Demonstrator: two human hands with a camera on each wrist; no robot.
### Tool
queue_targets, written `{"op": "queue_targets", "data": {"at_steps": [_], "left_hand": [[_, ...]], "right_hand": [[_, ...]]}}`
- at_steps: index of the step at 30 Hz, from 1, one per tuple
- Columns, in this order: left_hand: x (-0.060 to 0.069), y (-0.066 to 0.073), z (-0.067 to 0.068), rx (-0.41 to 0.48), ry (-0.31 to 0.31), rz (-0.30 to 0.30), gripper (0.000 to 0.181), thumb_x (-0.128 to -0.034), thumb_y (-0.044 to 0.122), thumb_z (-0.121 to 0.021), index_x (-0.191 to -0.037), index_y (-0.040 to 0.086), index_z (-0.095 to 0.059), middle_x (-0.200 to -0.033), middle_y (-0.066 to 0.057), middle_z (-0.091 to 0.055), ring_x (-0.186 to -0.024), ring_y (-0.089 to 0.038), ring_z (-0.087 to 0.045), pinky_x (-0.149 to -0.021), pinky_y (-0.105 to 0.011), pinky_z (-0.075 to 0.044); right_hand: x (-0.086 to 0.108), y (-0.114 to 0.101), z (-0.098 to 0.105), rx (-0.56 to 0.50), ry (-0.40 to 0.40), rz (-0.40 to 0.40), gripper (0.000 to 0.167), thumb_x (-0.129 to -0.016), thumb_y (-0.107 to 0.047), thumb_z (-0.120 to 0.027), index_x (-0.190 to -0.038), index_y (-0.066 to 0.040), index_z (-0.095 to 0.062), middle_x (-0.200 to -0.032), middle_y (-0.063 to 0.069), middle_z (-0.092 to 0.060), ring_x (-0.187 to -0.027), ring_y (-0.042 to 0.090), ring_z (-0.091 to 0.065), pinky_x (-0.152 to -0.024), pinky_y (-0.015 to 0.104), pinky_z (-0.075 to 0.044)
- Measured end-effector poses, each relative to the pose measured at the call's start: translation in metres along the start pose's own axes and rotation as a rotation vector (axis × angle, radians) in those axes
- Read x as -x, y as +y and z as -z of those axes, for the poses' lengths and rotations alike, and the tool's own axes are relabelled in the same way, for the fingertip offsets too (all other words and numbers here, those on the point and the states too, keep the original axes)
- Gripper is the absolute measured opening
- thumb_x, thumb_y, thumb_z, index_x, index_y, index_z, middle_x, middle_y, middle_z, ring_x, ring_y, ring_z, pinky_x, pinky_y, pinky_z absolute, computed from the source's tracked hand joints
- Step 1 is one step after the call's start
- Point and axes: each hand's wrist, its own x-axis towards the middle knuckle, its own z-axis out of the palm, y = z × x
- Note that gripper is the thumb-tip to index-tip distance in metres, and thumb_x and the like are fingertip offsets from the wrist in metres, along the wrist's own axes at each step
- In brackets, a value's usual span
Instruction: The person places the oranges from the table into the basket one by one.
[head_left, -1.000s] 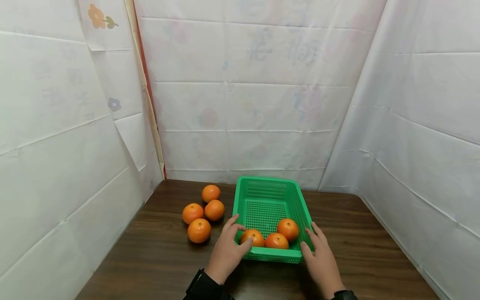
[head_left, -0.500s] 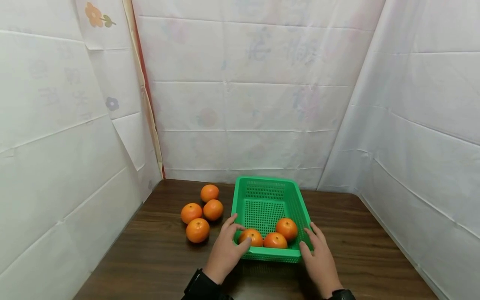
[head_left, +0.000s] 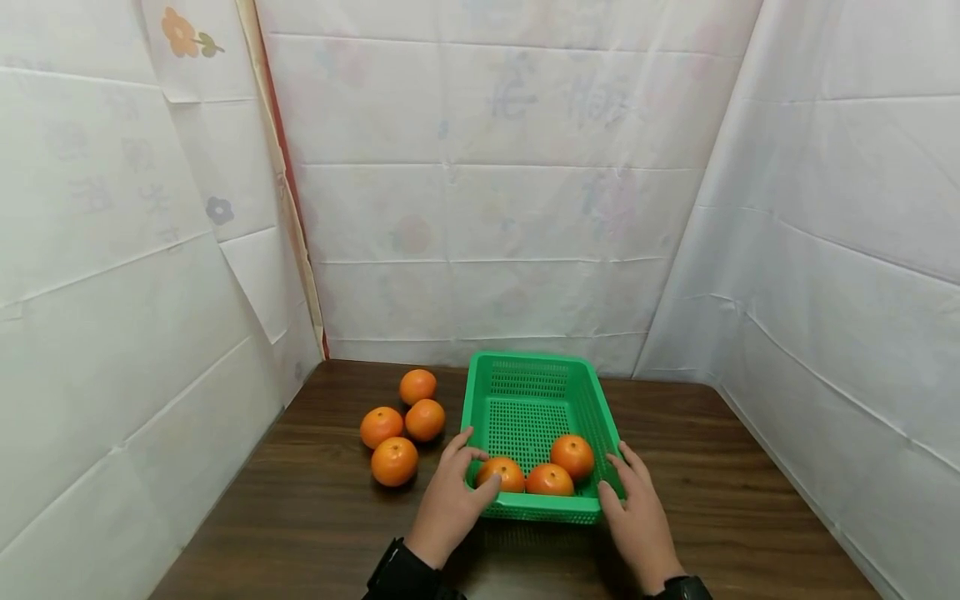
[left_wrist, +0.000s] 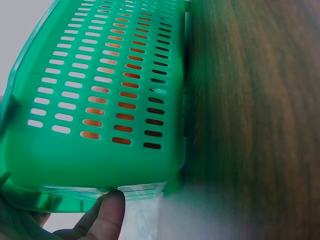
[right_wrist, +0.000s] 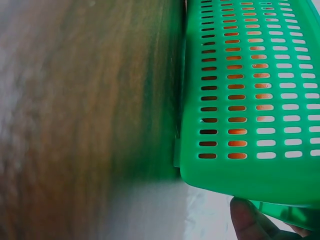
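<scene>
So, someone's got both hands on a green plastic basket, which sits right on the brown wooden table, a bit right of the middle and with its short side facing the person. Left hand has the near left corner: fingers bent over the left rim, thumb out toward the near rim, so it's a part-open sort of grip. Right hand does pretty much the mirror of that on the near right corner, thumb by the near rim and fingers along the right side. Three oranges lie inside, all down at the near end: a left one just beside that left thumb (can't tell if they touch), a middle one, and a right one a little farther back, up against the middle one. You can see their orange through the slots low in the basket's wall, too. Left of the basket, four loose oranges are bunched on the table. Black cuffs on both wrists, and wrinkly white sheets hang round the far, left and right sides.
</scene>
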Motion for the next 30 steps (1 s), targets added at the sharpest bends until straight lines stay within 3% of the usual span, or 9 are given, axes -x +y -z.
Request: {"op": "queue_targets", "data": {"at_steps": [9, 18, 30], "left_hand": [[-0.001, 0.0019, -0.0005, -0.002, -0.003, 0.01, 0.025, -0.106, 0.04, -0.066, -0.124, 0.022, -0.064, -0.177, 0.0, -0.024, -0.163, -0.041, -0.027, -0.126, -0.057, -0.043], [-0.0018, 0.0011, -0.0012, -0.02, 0.022, 0.018, 0.025, -0.1062, 0.041, -0.066, -0.124, 0.024, -0.065, -0.177, 0.002, -0.024, -0.163, -0.04, -0.028, -0.127, -0.058, -0.043], [-0.0019, 0.002, -0.0009, -0.031, -0.001, 0.029, 0.028, -0.1058, 0.046, -0.066, -0.125, 0.026, -0.064, -0.178, 0.003, -0.022, -0.163, -0.04, -0.026, -0.128, -0.059, -0.041]], "right_hand": [[0.0024, 0.0007, -0.0011, -0.018, 0.024, -0.003, 0.051, -0.11, -0.028, -0.053, -0.157, -0.008, -0.051, -0.177, 0.008, -0.023, -0.153, 0.039, -0.043, -0.111, 0.062, -0.06], [0.001, -0.0018, -0.0018, -0.055, 0.02, 0.007, 0.052, -0.111, -0.028, -0.054, -0.158, -0.006, -0.05, -0.178, 0.009, -0.021, -0.158, 0.04, -0.034, -0.122, 0.069, -0.047], [0.0007, 0.0003, -0.0012, -0.049, 0.022, 0.006, 0.053, -0.11, -0.028, -0.055, -0.158, -0.007, -0.05, -0.178, 0.007, -0.022, -0.158, 0.039, -0.036, -0.12, 0.067, -0.05]]}}
